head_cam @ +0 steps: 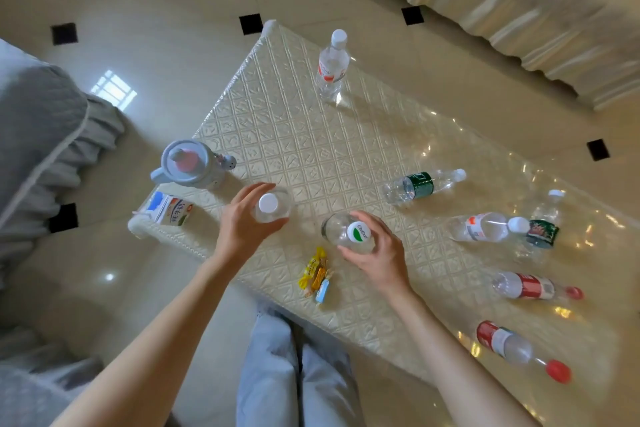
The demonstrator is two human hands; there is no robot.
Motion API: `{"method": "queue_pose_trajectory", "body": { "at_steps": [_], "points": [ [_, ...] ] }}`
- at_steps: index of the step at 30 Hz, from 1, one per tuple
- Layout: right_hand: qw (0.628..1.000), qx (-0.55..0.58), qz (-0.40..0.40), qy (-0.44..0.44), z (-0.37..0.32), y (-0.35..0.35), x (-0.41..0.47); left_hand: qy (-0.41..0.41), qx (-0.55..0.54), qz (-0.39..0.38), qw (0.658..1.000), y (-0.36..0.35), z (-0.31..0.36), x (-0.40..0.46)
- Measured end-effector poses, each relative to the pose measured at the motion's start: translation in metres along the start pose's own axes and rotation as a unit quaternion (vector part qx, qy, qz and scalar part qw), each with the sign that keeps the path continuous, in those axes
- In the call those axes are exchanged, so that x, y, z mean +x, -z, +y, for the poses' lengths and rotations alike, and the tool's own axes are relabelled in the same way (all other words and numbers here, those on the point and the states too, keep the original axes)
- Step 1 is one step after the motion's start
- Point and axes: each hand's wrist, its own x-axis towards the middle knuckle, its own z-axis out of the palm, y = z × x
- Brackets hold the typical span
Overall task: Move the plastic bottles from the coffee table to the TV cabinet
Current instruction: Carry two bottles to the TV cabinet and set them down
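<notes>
The person is standing at the near edge of the coffee table [277,135], both arms reaching over it. The left hand [242,222] is gripping a clear bottle with a white cap [273,206], fingers and thumb curling round its upper body. The right hand [377,253] is gripping a second clear bottle with a green-and-white cap [348,230] in the same manner. Both bottles are standing upright as seen from above; whether their bases are touching the table cannot be told.

Six more bottles are sitting on the table. One with a red-and-white label [330,66] is standing upright near the far end. A green-labelled bottle [420,184] is lying on its side to the right of the hands. Further right, a white-capped bottle [485,227] is lying just beside another green-labelled bottle [545,222]. Two red-capped bottles are lying near the right edge, one [533,286] beyond the other [512,347].

A grey jug [188,163] and a milk carton [169,210] are occupying the left corner. Wrapped sweets [315,274] are lying between the arms, near the table edge.
</notes>
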Motion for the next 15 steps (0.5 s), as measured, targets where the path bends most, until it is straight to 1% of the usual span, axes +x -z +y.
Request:
{"method": "queue_pose_trajectory", "body": {
  "at_steps": [4,10,15],
  "points": [
    [0.998,-0.017,-0.009,0.053,-0.038,0.017,-0.01,0.004,0.023,0.061,0.998,0.043,0.029,-0.03],
    [0.988,-0.022,-0.063,0.136,-0.102,0.027,-0.035,0.011,0.021,0.162,0.987,0.115,0.067,-0.098],
    [0.971,-0.038,-0.1,0.212,-0.151,0.011,-0.057,0.067,0.039,0.253,0.964,0.157,0.073,-0.164]
  ]
}}
